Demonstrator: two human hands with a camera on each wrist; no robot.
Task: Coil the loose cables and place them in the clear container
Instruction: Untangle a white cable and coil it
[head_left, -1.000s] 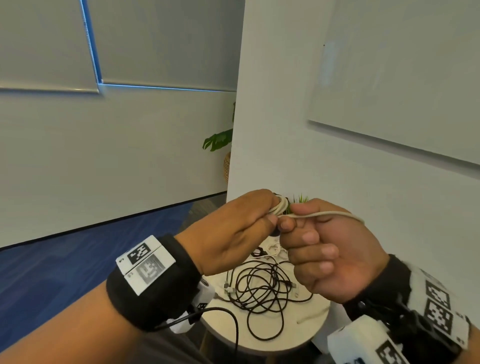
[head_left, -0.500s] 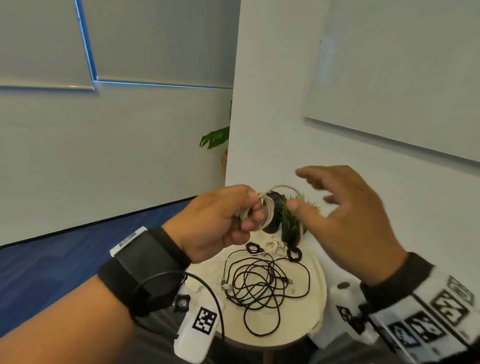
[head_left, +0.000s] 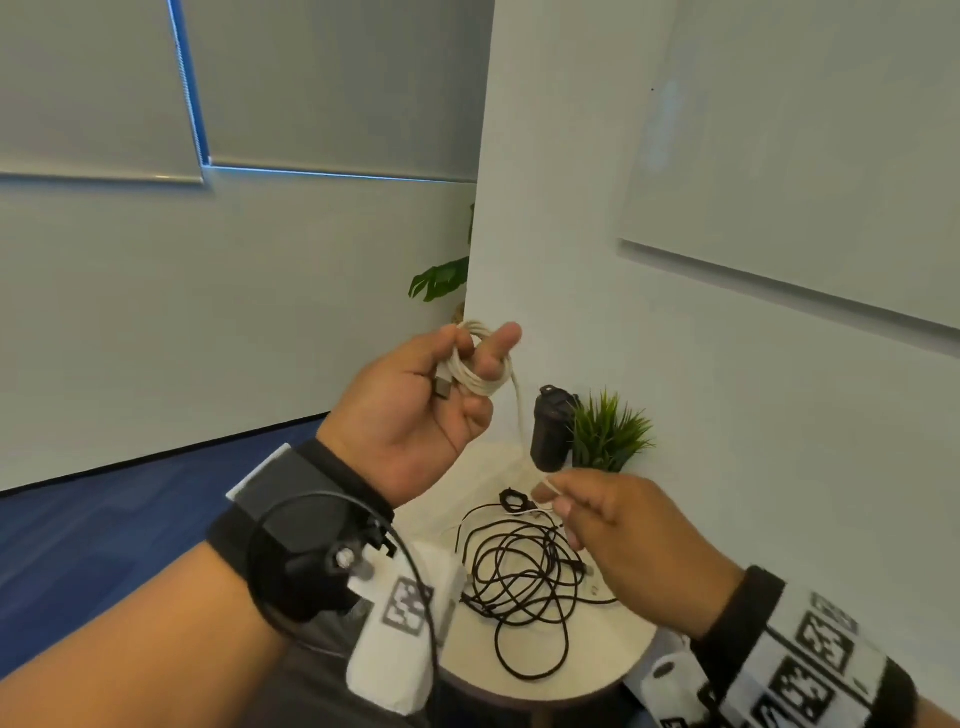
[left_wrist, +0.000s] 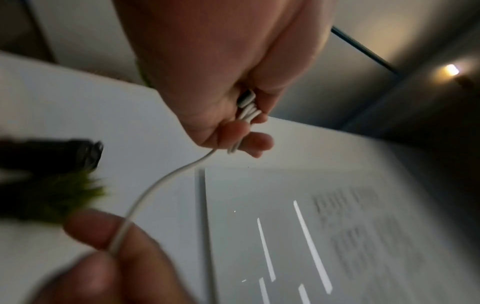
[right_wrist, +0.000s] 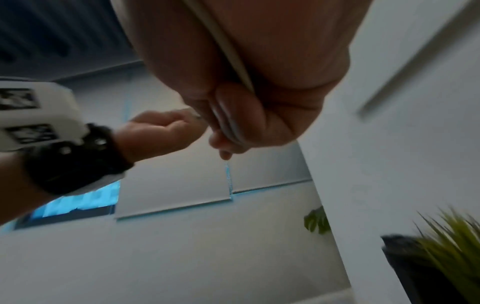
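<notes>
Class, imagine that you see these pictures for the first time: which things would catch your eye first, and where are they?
First, the left hand, raised mid-frame, with the white cable coiled round its fingers. A loose strand drops to the right hand, which pinches it lower down. Beneath them a tangled black cable sprawls on the round white table, near a black bottle and a small green plant.

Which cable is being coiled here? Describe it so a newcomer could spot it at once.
Above the small round table, find the raised left hand. The white cable is looped round its fingers, its tail dropping to the right hand. The only other loose cable, the black cable, lies tangled on the tabletop.
</notes>
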